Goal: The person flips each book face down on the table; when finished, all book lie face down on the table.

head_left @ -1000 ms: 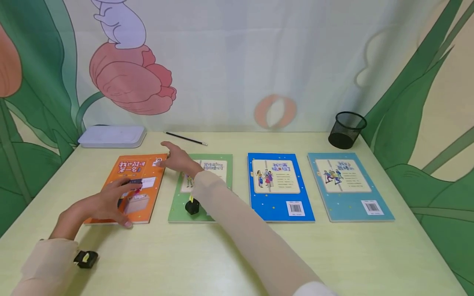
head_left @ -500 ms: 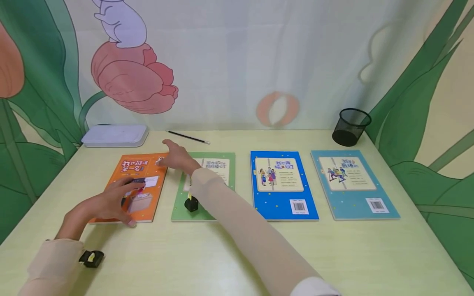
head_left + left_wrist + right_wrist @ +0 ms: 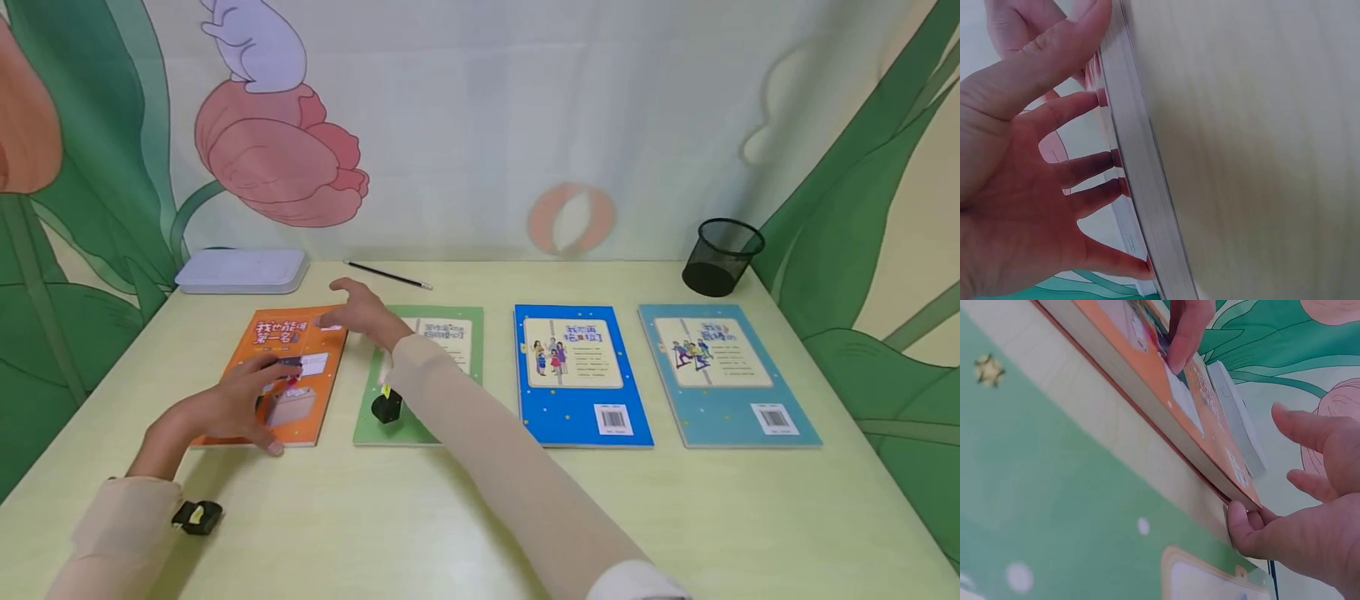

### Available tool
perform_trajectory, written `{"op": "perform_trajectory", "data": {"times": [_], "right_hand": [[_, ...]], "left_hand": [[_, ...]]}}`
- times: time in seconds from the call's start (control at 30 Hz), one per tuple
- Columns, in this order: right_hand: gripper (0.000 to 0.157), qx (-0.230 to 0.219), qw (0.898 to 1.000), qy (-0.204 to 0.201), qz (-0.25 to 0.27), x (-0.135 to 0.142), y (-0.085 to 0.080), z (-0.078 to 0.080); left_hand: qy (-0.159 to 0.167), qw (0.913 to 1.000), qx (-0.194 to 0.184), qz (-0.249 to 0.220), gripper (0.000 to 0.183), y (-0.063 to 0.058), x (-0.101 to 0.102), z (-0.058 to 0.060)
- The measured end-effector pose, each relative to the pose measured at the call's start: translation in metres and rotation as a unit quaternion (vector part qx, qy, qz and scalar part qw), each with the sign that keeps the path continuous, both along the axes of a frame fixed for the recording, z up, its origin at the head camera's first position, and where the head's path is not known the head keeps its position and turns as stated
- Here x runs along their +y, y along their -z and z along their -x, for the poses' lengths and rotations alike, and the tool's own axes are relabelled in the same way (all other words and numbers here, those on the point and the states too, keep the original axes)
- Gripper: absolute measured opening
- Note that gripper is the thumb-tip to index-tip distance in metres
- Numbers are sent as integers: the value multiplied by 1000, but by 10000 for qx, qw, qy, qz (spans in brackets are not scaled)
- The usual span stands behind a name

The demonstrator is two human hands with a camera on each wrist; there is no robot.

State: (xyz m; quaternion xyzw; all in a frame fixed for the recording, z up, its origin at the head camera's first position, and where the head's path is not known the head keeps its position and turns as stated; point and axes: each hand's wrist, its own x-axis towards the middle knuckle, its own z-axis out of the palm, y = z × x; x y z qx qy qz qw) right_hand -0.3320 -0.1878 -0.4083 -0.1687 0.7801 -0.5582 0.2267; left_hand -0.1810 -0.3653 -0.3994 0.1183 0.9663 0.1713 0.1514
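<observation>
An orange book (image 3: 303,398) lies at the left of the table. Over its near half is my left hand (image 3: 232,404), fingers spread with the tips on the cover and thumb at the near edge. The left wrist view shows the fingertips (image 3: 1116,159) meeting the book beside its pale edge (image 3: 1141,144). My right hand (image 3: 362,310) is at the far right corner, its arm crossing the green book (image 3: 420,321). In the right wrist view the thumb and a folded finger pinch the orange book's corner (image 3: 1244,495), while other fingers (image 3: 1310,428) stick out.
A blue book (image 3: 570,417) and a teal book (image 3: 723,417) lie to the right. Along the back are a pale pencil case (image 3: 243,271), a black pencil (image 3: 390,274) and a black mesh pen holder (image 3: 720,262). A printed curtain (image 3: 450,125) hangs behind the table.
The whole head view has shifted slightly, so the scene sits further right. Both hands keep nearly the same places on the orange book.
</observation>
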Motion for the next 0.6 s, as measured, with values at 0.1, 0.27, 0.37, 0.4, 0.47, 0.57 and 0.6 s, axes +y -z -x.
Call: {"op": "perform_trajectory", "data": {"times": [0.1, 0.27, 0.37, 0.4, 0.47, 0.57, 0.6], "right_hand": [[70, -64, 9999, -81, 22, 0, -2, 2], [72, -443, 9986, -32, 286, 0, -5, 6], [74, -879, 9948, 11, 510, 1, -7, 8], [75, -1037, 9928, -35, 592, 1, -8, 8], [79, -1309, 9894, -98, 617, 1, -8, 8], [84, -1543, 9864, -177, 533, -2, -6, 7], [85, -1569, 9861, -188, 507, -3, -5, 6]], "left_hand": [[-15, 10000, -8, 66, 111, 1, 1, 2], [-95, 9999, -104, 78, 112, 0, 2, 2], [-123, 9998, -125, 74, 112, -1, 2, 1], [-130, 9998, -114, 91, 112, -1, 2, 0], [-129, 9998, -73, 122, 112, -1, 1, 0], [-141, 9998, -74, 87, 111, 0, -1, -1], [-162, 9998, -98, 75, 111, 0, -1, -2]]}}
